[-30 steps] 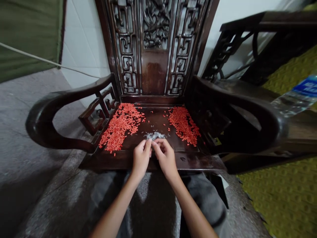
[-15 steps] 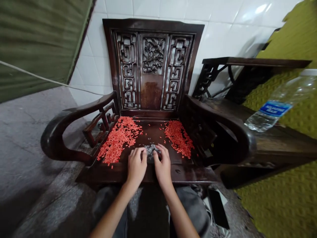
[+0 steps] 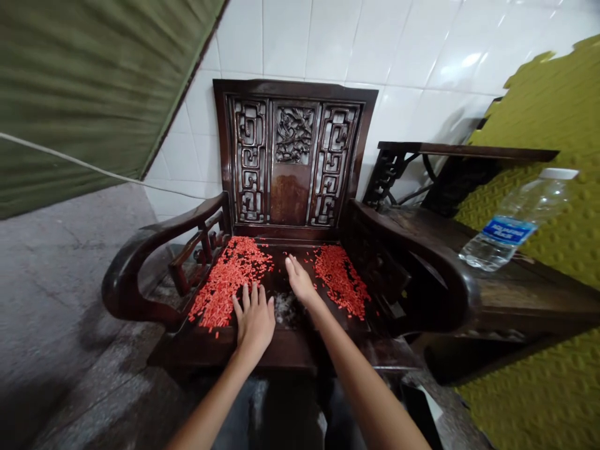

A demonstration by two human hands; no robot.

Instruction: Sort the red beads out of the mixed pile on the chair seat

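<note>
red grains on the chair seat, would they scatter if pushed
Probably yes: the red grains are small, loose and rod-shaped, so they likely slide and roll apart. The dark wooden seat looks polished, so it should offer little grip. Each grain looks light, though the material is unclear.

Carved wooden armchair [image 3: 290, 194] against a tiled wall [image 3: 412, 56], two pellet heaps [image 3: 232, 278] on its seat, plastic water bottle [image 3: 506, 234] to the right, canvas sheet [image 3: 84, 106] to the left

Slim bare left forearm [image 3: 206, 409] and right forearm [image 3: 360, 387], both unsleeved, rising from the bottom edge of the frame to a bare left hand [image 3: 254, 322] and right hand [image 3: 300, 279]; dark grey trousers [image 3: 340, 406] at lower centre.
</note>
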